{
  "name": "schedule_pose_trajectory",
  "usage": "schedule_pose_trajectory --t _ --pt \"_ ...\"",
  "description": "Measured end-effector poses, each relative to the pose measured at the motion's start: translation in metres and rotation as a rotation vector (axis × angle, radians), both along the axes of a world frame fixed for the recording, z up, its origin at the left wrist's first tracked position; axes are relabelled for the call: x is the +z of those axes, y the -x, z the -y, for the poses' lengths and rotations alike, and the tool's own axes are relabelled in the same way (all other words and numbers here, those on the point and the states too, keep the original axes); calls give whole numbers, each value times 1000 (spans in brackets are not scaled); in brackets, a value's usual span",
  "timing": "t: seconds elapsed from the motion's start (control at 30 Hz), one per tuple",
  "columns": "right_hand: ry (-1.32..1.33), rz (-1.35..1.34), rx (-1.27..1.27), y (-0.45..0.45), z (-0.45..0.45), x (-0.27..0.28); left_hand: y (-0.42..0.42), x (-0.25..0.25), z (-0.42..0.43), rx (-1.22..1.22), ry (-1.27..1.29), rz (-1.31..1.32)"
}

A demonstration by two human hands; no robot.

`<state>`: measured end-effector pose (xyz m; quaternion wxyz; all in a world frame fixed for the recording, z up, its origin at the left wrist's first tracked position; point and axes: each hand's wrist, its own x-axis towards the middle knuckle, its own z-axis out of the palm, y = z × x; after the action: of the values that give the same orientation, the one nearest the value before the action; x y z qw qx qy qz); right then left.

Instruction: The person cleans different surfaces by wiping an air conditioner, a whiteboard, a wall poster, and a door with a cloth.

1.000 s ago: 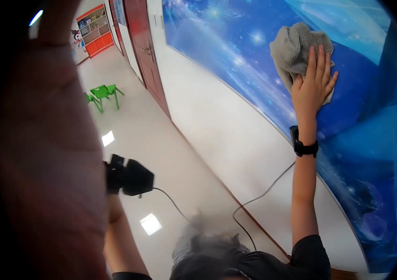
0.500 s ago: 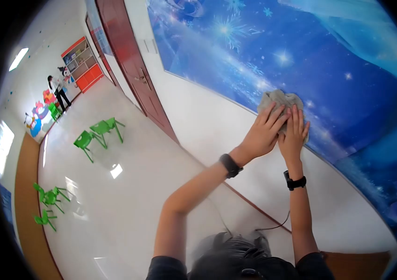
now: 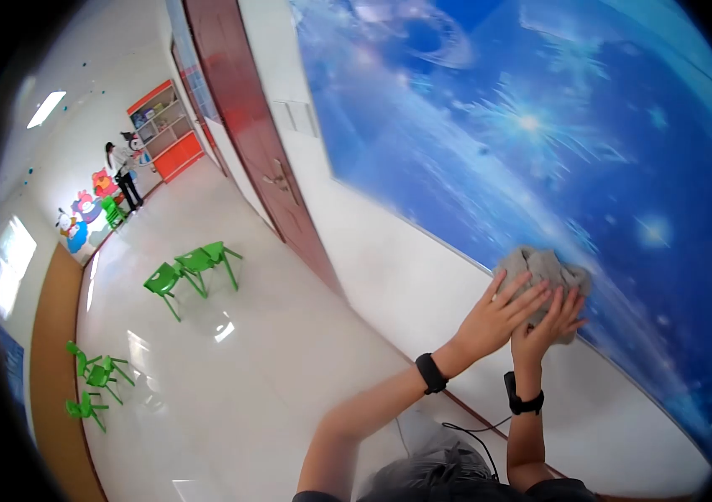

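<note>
A bunched grey cloth (image 3: 544,269) lies against the blue printed wall panel (image 3: 465,167), at its lower edge. My left hand (image 3: 500,316) rests on the left part of the cloth, its fingers stretched out and slightly apart. Beside it, touching it, my right hand (image 3: 545,328) holds the cloth against the panel with its fingers a little bent. Each wrist wears a black band, and the right one carries a small black device (image 3: 513,391).
Green chairs (image 3: 197,261) stand on the shiny floor, more of them (image 3: 103,374) at the far left. A person (image 3: 123,176) is near an orange shelf unit (image 3: 174,138). A dark red door (image 3: 247,109) is left of the panel. A cable (image 3: 477,430) hangs below my hands.
My left hand, away from the cloth and close to the camera a second ago, has joined my right hand on it. The cloth has come down from higher on the panel to its lower edge.
</note>
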<state>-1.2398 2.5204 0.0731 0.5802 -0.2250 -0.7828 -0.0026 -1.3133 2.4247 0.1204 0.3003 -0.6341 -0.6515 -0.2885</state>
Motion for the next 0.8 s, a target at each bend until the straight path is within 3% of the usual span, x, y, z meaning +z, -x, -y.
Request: schedule_pose_trajectory --t 0.13,0.23,0.5,0.6,0.8 --pt "22 -59 9 73 28 -3 75 5 26 45 59 -126" --pt "-2 -109 29 138 47 -6 133 4 48 50 108 -55" --pt "-103 154 148 280 103 -1 277 -38 99 211 32 158" --pt "-203 243 108 328 114 -7 327 -63 109 188 8 206" --pt "-149 142 32 355 128 -18 364 -79 112 38 -77 175"
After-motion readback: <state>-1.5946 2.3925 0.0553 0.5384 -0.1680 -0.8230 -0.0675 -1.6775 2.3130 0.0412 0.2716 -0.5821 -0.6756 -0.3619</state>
